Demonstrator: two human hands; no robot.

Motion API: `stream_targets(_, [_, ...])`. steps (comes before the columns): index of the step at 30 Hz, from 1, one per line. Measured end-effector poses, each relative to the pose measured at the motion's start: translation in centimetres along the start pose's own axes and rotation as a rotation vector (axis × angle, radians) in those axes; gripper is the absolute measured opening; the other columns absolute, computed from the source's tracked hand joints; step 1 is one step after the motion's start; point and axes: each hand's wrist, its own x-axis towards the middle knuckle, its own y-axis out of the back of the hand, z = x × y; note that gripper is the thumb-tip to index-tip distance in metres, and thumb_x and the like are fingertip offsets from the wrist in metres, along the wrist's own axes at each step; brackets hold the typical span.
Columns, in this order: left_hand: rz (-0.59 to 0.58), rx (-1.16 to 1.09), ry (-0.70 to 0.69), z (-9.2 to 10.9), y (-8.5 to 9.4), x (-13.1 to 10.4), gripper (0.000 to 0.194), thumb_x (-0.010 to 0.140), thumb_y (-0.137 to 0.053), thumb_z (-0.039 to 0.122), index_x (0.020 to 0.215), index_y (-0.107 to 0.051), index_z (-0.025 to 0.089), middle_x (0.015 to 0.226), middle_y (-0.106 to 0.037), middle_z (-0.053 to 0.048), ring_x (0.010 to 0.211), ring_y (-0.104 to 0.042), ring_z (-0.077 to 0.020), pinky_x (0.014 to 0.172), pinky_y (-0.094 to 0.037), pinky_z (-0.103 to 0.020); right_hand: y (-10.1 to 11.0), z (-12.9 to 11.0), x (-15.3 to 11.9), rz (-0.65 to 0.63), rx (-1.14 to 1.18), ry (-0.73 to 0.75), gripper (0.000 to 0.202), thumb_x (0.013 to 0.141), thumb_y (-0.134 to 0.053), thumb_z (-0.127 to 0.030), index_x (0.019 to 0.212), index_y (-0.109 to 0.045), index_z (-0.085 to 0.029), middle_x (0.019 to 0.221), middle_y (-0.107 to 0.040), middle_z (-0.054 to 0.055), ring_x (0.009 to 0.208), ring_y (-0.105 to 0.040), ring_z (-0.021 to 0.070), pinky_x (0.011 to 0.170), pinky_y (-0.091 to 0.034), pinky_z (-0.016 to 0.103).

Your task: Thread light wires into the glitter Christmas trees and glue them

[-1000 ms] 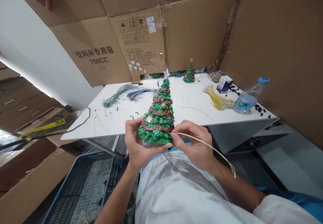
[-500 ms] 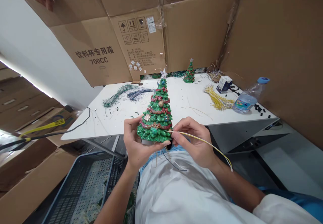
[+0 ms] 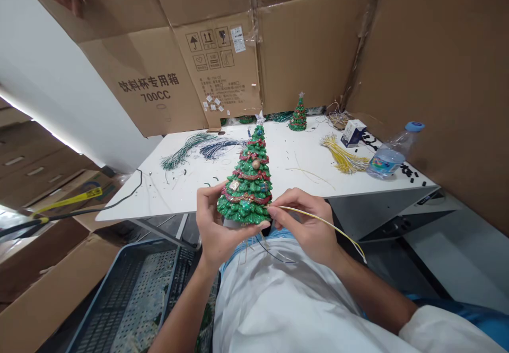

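A green glittery Christmas tree figurine, with red garlands and a star on top, is held upright over my lap. My left hand wraps its lower left side and base. With thumb and fingers, my right hand pinches a yellow and white wire against the tree's lower right edge; the wire's loose end curves out over my right wrist. Thin dark and pale wires hang from beneath the base onto the white apron. How far the yellow wire's tip enters the tree cannot be made out.
On the white table lie green wires, dark blue wires and yellow wires. A second tree, a small box and a water bottle stand there. Cardboard walls the back. Below left sits a blue crate.
The tree has shifted very slightly to the right and tilted a little. Both hands keep their hold, and the wire's loose end has risen slightly.
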Motion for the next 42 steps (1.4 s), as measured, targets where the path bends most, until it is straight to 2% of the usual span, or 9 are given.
stream_targets(9, [-0.038,-0.019,0.006,0.2,0.1,0.2,0.095,0.047,-0.115,0.047,0.125,-0.066,0.024,0.114,-0.072,-0.004,0.101,-0.076,-0.0223,0.083,-0.063,-0.03,0.2,0.0,0.3,-0.04,0.031,-0.025,0.011,0.095,-0.087,-0.028,0.089,-0.08,-0.022,0.072,-0.074,-0.002,0.06,-0.068,0.0109,0.06,-0.056,0.023])
stream_targets(13, [-0.045,-0.029,0.038,0.2,0.3,0.2,0.096,0.046,-0.115,0.045,0.125,-0.066,0.025,0.11,-0.073,-0.002,0.095,-0.074,-0.0195,0.078,-0.06,-0.027,1.7,0.8,1.3,-0.208,0.155,-0.101,0.022,0.088,-0.094,-0.024,0.102,-0.077,-0.025,0.088,-0.075,-0.001,0.076,-0.07,0.0117,0.072,-0.058,0.023])
stream_targets(16, [-0.038,-0.027,0.06,0.3,0.4,0.2,0.093,0.047,-0.114,0.047,0.123,-0.065,0.024,0.108,-0.074,-0.002,0.092,-0.074,-0.0188,0.076,-0.06,-0.026,2.8,2.4,2.7,-0.334,0.297,-0.204,0.032,0.085,-0.097,-0.028,0.105,-0.072,-0.027,0.087,-0.071,-0.003,0.069,-0.065,0.0119,0.061,-0.054,0.023])
stream_targets(19, [-0.031,-0.004,0.072,0.4,0.3,0.2,0.092,0.048,-0.114,0.051,0.121,-0.065,0.024,0.107,-0.074,-0.002,0.092,-0.075,-0.0197,0.075,-0.061,-0.027,2.8,4.0,3.8,-0.171,0.32,-0.273,0.03,0.091,-0.092,-0.043,0.099,-0.07,-0.026,0.084,-0.07,-0.003,0.07,-0.066,0.0127,0.061,-0.054,0.023])
stream_targets(21, [-0.045,0.021,0.074,0.6,0.2,0.2,0.093,0.048,-0.113,0.052,0.122,-0.065,0.024,0.107,-0.074,-0.002,0.094,-0.076,-0.0208,0.075,-0.062,-0.028,2.2,4.5,3.9,-0.092,0.366,-0.345,0.037,0.093,-0.086,-0.06,0.108,-0.074,-0.028,0.095,-0.076,0.0,0.079,-0.071,0.0154,0.068,-0.058,0.027])
stream_targets(25, [-0.103,0.097,0.085,1.0,-0.1,0.1,0.092,0.048,-0.113,0.053,0.123,-0.068,0.025,0.112,-0.075,-0.004,0.103,-0.078,-0.0238,0.076,-0.065,-0.028,0.5,4.5,3.0,-0.203,0.495,-0.534,0.065,0.092,-0.073,-0.083,0.128,-0.079,-0.03,0.115,-0.084,0.005,0.102,-0.078,0.0247,0.092,-0.062,0.039])
stream_targets(31, [-0.201,0.142,0.154,1.4,-0.1,0.3,0.066,0.073,-0.102,0.05,0.123,-0.069,0.025,0.115,-0.079,-0.007,0.108,-0.079,-0.0238,0.076,-0.068,-0.028,0.0,5.0,2.5,-0.167,0.634,-0.697,0.058,0.103,-0.063,-0.073,0.13,-0.081,-0.025,0.099,-0.087,0.003,0.07,-0.073,0.0202,0.056,-0.058,0.031])
stream_targets(37, [-0.221,0.124,0.109,2.0,-0.1,0.5,0.064,0.075,-0.101,0.046,0.126,-0.067,0.027,0.116,-0.076,-0.005,0.103,-0.077,-0.02,0.073,-0.069,-0.026,-0.1,5.1,2.8,-0.015,0.775,-0.722,0.037,0.107,-0.065,-0.055,0.122,-0.084,-0.026,0.121,-0.088,0.004,0.105,-0.081,0.0218,0.089,-0.067,0.033])
stream_targets(42, [-0.13,0.142,-0.024,1.8,0.0,0.4,0.042,0.09,-0.091,0.04,0.122,-0.069,0.026,0.128,-0.073,-0.009,0.12,-0.074,-0.0255,0.088,-0.069,-0.037,-0.2,5.2,2.7,-0.015,0.802,-0.786,0.039,0.107,-0.064,-0.057,0.119,-0.083,-0.025,0.116,-0.088,0.004,0.094,-0.082,0.0221,0.076,-0.068,0.034])
